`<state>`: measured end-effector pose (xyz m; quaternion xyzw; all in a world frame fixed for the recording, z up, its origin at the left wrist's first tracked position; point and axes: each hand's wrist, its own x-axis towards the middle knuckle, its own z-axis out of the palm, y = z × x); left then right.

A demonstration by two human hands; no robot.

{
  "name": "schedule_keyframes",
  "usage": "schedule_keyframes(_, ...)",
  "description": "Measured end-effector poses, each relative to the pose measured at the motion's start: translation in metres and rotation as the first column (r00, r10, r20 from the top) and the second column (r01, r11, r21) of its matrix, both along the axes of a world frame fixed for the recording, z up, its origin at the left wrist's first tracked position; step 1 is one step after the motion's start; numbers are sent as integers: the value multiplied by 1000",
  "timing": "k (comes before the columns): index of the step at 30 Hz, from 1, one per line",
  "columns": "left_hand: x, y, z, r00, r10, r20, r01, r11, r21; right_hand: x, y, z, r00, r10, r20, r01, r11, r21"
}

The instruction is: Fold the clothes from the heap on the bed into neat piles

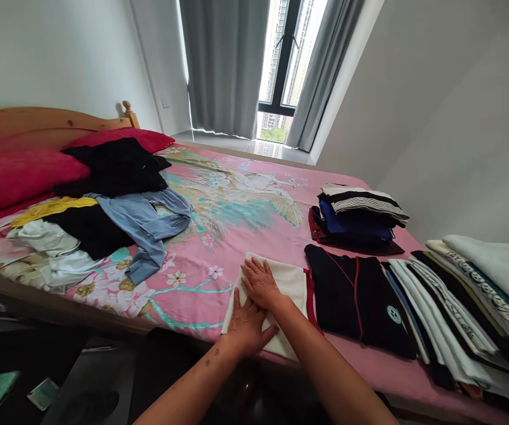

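Note:
A folded cream garment [290,282] with a dark red edge lies flat at the near edge of the bed. Both hands rest on top of it, close together. My left hand [249,321] is spread flat over the near part of the cloth, thumb apart. Just beyond, my right hand [260,282] lies flat with its fingers stretched out, its wrist beside the left fingertips. Neither hand grips the fabric. Touching the garment's red edge on the right is a folded black top [334,289] with red piping and a round pale badge.
Folded clothes [453,313] stand in an overlapping row at the right, with a folded stack [360,215] behind. Loose clothes, including a blue-grey shirt [143,218] and a black garment [117,165], lie at the left by red pillows [24,177]. The pink bedsheet [254,230] spreads between.

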<state>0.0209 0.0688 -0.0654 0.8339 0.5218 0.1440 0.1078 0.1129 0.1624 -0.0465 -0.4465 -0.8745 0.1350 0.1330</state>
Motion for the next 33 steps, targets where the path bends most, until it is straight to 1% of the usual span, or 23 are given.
schedule_keyframes(4, -2, -4, 3, 998, 17, 54, -15, 1000, -22, -10, 29, -11, 991, 31, 128, -11, 988, -152)
schedule_keyframes(6, -3, -5, 2, 997, 18, 68, -16, 999, -41, -14, 42, -11, 990, -1, 143, 30, 980, -196)
schedule_keyframes(8, -4, -5, 1, 997, 10, 78, -5, 998, -60, -17, 49, -8, 989, -96, 111, 117, 973, -199)
schedule_keyframes(10, -4, -4, 1, 996, 0, 87, 6, 998, -69, -18, 50, -7, 982, -182, 55, 188, 969, -159)
schedule_keyframes(12, -3, -4, 2, 995, -2, 98, 9, 998, -66, -18, 47, -7, 984, -174, 40, 178, 977, -120)
schedule_keyframes(14, -3, -5, 3, 994, 3, 105, 3, 998, -56, -16, 42, -8, 991, -114, 75, 122, 986, -115)
schedule_keyframes(16, -6, -9, 3, 995, 21, 100, -17, 999, -36, -13, 42, -9, 992, -92, 88, 104, 984, -145)
schedule_keyframes(17, -9, -12, 3, 994, 54, 96, -52, 998, -25, -12, 44, -8, 992, -104, 72, 115, 978, -176)
schedule_keyframes(18, -13, -17, 2, 989, 117, 93, -117, 993, -15, -10, 47, -6, 991, -124, 50, 132, 968, -213)
schedule_keyframes(19, -19, -22, 2, 973, 210, 93, -210, 978, -12, -8, 53, -4, 989, -145, 29, 148, 955, -256)
schedule_keyframes(20, -25, -27, 3, 943, 319, 92, -319, 948, -18, -6, 59, -2, 986, -163, 15, 160, 941, -300)
schedule_keyframes(22, -39, -36, 6, 847, 526, 78, -523, 850, -61, 0, 74, 3, 984, -176, 16, 169, 912, -375)
schedule_keyframes(23, -45, -38, 9, 803, 593, 63, -587, 804, -93, 2, 81, 4, 985, -172, 24, 167, 899, -405)
schedule_keyframes(24, -50, -39, 12, 775, 630, 47, -621, 773, -132, 4, 88, 5, 985, -168, 31, 164, 885, -435)
schedule_keyframes(25, -55, -39, 16, 762, 647, 30, -633, 754, -176, 5, 94, 6, 986, -163, 40, 163, 870, -465)
schedule_keyframes(27, -59, -35, 25, 768, 641, 2, -618, 741, -265, 5, 104, 7, 986, -153, 63, 163, 840, -517)
schedule_keyframes(29, -59, -29, 31, 789, 615, -18, -585, 741, -331, 2, 110, 9, 986, -140, 93, 169, 811, -561)
schedule_keyframes(33, -56, -19, 36, 824, 565, -22, -529, 757, -384, -5, 113, 15, 987, -90, 134, 154, 763, -628)
